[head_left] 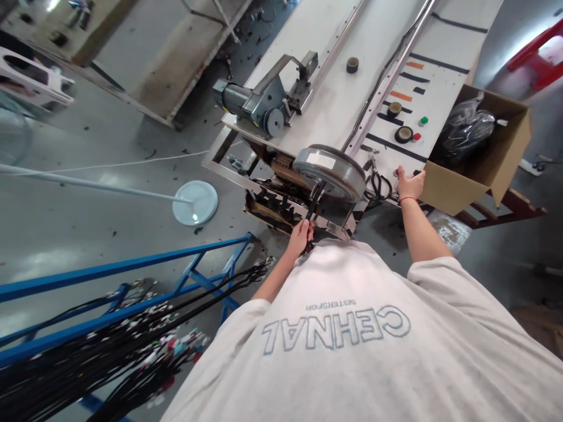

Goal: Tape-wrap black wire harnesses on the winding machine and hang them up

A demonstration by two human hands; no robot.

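My left hand (301,235) is closed around a black cable bundle (315,198) just in front of my shirt. The bundle runs up to a round grey metal drum (331,170) at the table's near end, and its far part is hidden there. My right hand (410,184) rests at the table's near edge, thumb and fingers apart, holding nothing I can see. Its thumb is at a small red button (396,172); whether it presses the button I cannot tell. Black-handled scissors (380,185) lie between the drum and my right hand.
A motor unit (253,105) is mounted left of the drum. Tape rolls (403,135) and a green button (424,121) are on the white table (338,99). An open cardboard box (505,155) stands right. A blue rack (193,249) with hanging black cables is at lower left.
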